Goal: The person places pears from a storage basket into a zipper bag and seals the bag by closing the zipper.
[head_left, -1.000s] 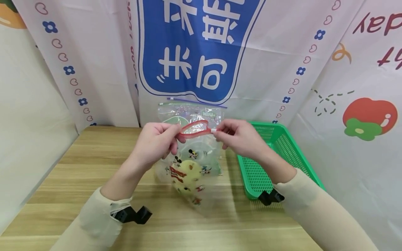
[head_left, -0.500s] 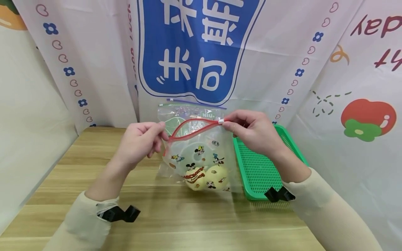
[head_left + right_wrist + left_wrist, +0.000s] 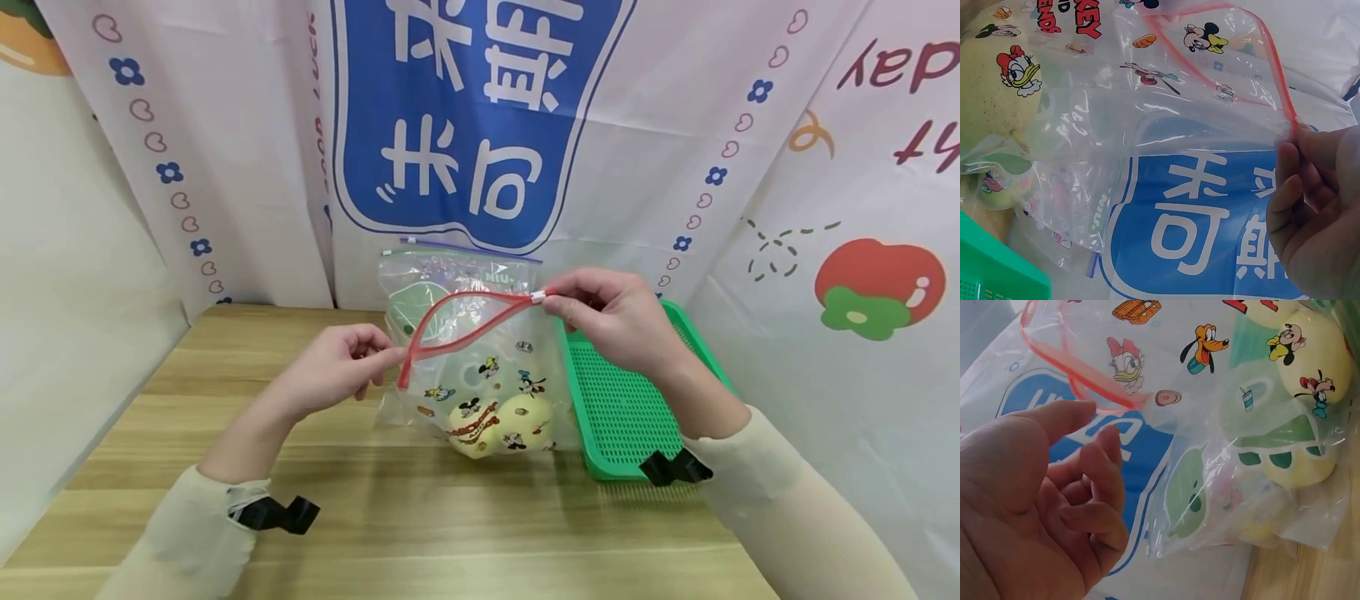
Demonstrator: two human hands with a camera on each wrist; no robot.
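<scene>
A clear slider zip bag [image 3: 502, 367] with cartoon prints and a red seal [image 3: 468, 336] is held up over the table, its mouth gaping. Two round pale-yellow fruits [image 3: 525, 417] lie at its bottom; one shows brown specks in the right wrist view. My right hand [image 3: 611, 312] pinches the bag's top right corner by the white slider [image 3: 537, 297]. At the other end of the seal is my left hand [image 3: 345, 367], fingertips right by the red corner. The left wrist view shows its thumb [image 3: 1072, 415] and index finger apart, the other fingers loosely curled.
More clear bags, with purple [image 3: 472, 247] and green seals, stand behind against the printed cloth wall [image 3: 465, 125]. A green leaf-shaped item [image 3: 1188, 494] shows in them. A green plastic basket [image 3: 592, 462] sits right on the wooden table [image 3: 337, 500].
My hands have spread apart, stretching the bag's mouth wider, and the bag has shifted right. Most recently the left hand has lowered and its finger and thumb have parted.
</scene>
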